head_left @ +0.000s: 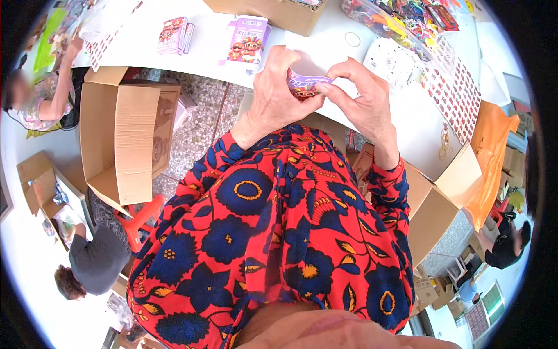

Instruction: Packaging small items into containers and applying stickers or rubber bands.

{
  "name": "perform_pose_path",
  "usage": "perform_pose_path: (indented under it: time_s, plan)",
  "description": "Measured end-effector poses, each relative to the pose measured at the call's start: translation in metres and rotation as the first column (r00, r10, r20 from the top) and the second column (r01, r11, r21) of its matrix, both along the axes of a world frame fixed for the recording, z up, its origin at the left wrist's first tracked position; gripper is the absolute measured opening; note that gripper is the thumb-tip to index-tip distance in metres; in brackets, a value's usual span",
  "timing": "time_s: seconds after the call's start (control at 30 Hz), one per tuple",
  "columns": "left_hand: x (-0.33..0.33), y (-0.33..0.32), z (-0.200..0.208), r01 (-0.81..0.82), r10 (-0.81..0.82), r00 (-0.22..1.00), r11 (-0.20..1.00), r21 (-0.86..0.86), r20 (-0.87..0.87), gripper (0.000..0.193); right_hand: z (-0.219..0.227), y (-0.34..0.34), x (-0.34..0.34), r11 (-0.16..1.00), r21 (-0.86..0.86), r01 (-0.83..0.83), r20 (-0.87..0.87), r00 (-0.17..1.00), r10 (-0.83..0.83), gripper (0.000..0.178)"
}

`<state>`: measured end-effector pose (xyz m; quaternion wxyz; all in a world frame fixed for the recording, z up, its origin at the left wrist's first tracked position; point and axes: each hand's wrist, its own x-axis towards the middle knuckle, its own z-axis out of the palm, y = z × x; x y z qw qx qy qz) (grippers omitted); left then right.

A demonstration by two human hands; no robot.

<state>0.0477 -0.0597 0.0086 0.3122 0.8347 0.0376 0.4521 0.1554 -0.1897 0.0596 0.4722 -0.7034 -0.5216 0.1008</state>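
Note:
In front of my chest, above the table's near edge, I hold a small purple printed carton (309, 79) between both hands. My left hand (272, 90) is wrapped around its left side. The thumb and forefinger of my right hand (366, 93) pinch its right edge. The carton's upper wall curves, and its inside is partly hidden by my fingers. Just left of my left hand lies a purple carton stack (251, 42) with cartoon figures. Farther left on the table are more small purple boxes (172, 36).
A clear bin of colourful small items (401, 20) stands at the far right. Near it lie white patterned pieces (394, 61), sticker sheets (456, 96) and loose bands (446, 141). Open cardboard boxes (135, 134) flank me, with an orange bag (491, 160) on the right. Other people work around.

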Motion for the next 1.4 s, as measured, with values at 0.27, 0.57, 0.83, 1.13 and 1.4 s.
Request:
perform_pose_path:
  time_s: [0.27,0.57,0.83,1.13,1.4]
  plan:
    - [0.001,0.000,0.012,-0.022,0.023,0.999,1.000,0.017,-0.035,0.075,0.009,0.017,-0.019,0.948,0.223,0.226,-0.387,0.913,-0.126,0.029]
    - [-0.004,-0.007,0.015,-0.056,0.057,0.997,0.998,0.010,-0.049,0.078,0.010,0.019,-0.019,0.993,0.104,0.060,-0.490,0.872,-0.001,0.063]
    - [-0.003,-0.004,0.014,-0.036,0.037,0.998,0.999,0.020,-0.047,0.085,0.005,0.014,-0.011,0.995,0.091,-0.033,-0.357,0.932,0.063,0.047]
    - [-0.023,0.013,0.024,0.150,-0.314,0.923,0.825,-0.544,-0.222,0.039,0.016,0.006,-0.007,0.995,0.054,-0.085,-0.510,0.854,0.101,0.043]
    - [-0.026,0.008,0.021,0.270,-0.473,0.879,0.602,-0.751,-0.064,0.031,0.019,0.002,0.002,0.984,0.142,-0.110,-0.410,0.898,0.160,0.041]
